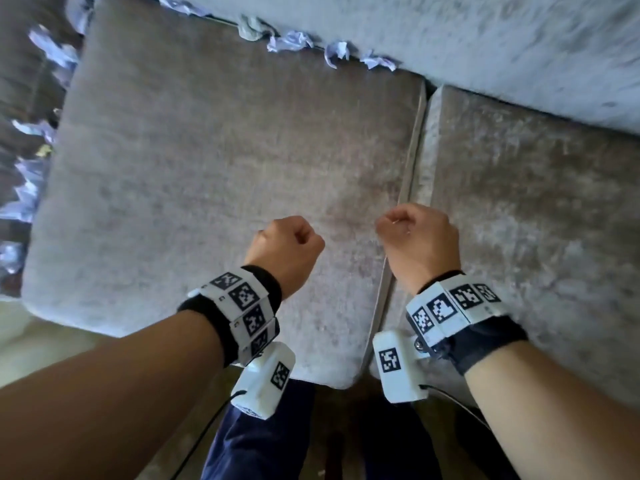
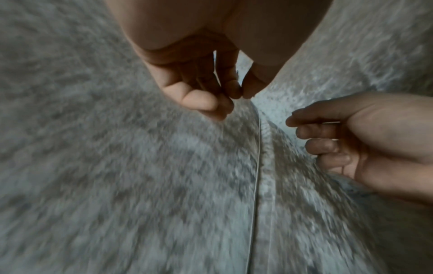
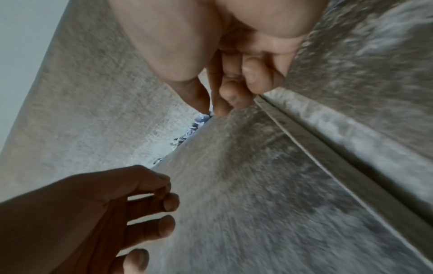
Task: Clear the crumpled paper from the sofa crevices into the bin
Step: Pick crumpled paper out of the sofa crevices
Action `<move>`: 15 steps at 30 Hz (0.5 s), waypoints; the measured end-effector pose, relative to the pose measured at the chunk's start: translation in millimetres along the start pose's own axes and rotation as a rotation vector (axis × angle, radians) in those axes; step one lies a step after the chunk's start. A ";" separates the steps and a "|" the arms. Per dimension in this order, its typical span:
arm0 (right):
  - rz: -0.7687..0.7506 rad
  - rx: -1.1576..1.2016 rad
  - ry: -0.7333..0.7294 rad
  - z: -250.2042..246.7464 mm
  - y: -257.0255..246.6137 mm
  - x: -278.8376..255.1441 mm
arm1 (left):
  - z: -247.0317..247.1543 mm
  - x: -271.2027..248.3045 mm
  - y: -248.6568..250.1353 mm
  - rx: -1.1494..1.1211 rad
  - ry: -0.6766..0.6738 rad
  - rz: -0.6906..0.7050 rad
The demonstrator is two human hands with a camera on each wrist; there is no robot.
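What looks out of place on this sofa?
Crumpled white paper scraps are wedged along the crevice between the grey velvet seat cushion and the backrest; more scraps line the cushion's left side. Both hands hold nothing.

Grey mottled sofa cushions [image 1: 214,161]; pale lilac-white crumpled paper [image 1: 291,41]; black-and-white checked wristbands [image 1: 242,306].

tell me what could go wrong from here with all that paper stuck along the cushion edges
1. Both the left hand and the right hand hold nothing, and no bin shows, so carried scraps may drop.
2. Crumpled paper sits wedged along the back crevice; a careless reach could push it deeper.
3. Paper in the side gap is easily missed.
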State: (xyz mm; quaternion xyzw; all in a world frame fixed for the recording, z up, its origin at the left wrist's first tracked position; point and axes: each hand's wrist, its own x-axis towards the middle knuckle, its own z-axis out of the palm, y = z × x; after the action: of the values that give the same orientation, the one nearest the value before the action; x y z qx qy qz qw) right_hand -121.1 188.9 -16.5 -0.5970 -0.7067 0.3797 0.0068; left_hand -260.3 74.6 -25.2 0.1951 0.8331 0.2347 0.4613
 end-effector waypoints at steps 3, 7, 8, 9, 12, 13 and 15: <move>-0.014 0.003 -0.004 2.7 -20.9 16.4 | -17.5 13.7 10.4 -0.009 0.037 0.023; -0.041 0.010 -0.013 2.3 -32.0 38.6 | -20.1 24.7 22.3 -0.022 0.044 0.004; -0.053 0.007 -0.016 1.8 -32.7 45.1 | -18.8 26.7 24.7 -0.017 0.041 -0.001; -0.063 0.008 -0.025 1.5 -33.1 52.3 | -17.6 29.4 27.2 -0.010 0.040 -0.006; -0.092 0.020 -0.046 1.5 -34.6 80.0 | -17.7 43.9 38.4 0.020 0.055 -0.040; -0.101 0.020 -0.041 0.6 -34.8 91.3 | -18.2 52.6 45.0 0.038 0.063 -0.035; -0.105 0.007 -0.044 1.3 -32.4 111.2 | -19.3 72.6 57.1 0.051 0.093 -0.014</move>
State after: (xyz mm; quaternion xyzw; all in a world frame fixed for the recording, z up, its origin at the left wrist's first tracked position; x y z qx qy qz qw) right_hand -180.8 282.7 -49.1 -0.5503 -0.7358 0.3944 0.0132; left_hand -306.8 156.3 -32.7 0.1899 0.8606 0.2189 0.4188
